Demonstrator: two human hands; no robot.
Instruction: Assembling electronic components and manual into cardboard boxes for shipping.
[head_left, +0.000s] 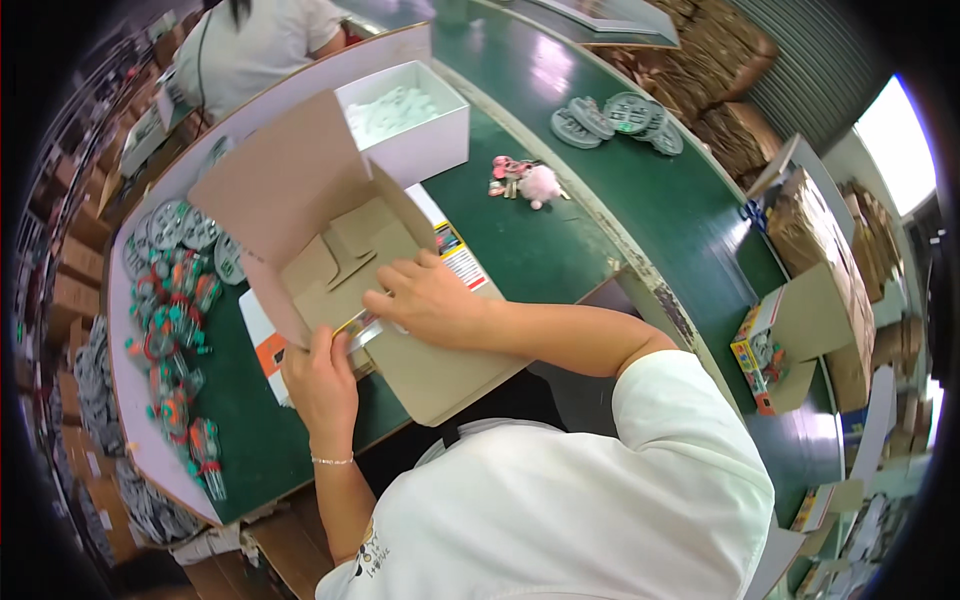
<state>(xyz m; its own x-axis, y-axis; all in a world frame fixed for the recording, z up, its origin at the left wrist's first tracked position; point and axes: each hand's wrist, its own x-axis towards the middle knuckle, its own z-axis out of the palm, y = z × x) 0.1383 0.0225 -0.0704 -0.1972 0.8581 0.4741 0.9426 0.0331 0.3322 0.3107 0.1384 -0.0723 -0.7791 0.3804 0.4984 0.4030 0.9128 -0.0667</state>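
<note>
Open cardboard box [330,250] sits on the green surface [540,250], both hands inside it: left hand [322,385] pinches a small packaged item [362,328], right hand [430,300] presses on it too. White tray [410,120] just behind, toy pile [175,320] off left

A single head-worn fisheye view looks steeply down, close over the hands at frame centre. The green table [560,250] bends toward the upper right, and the rim is dark.
</note>
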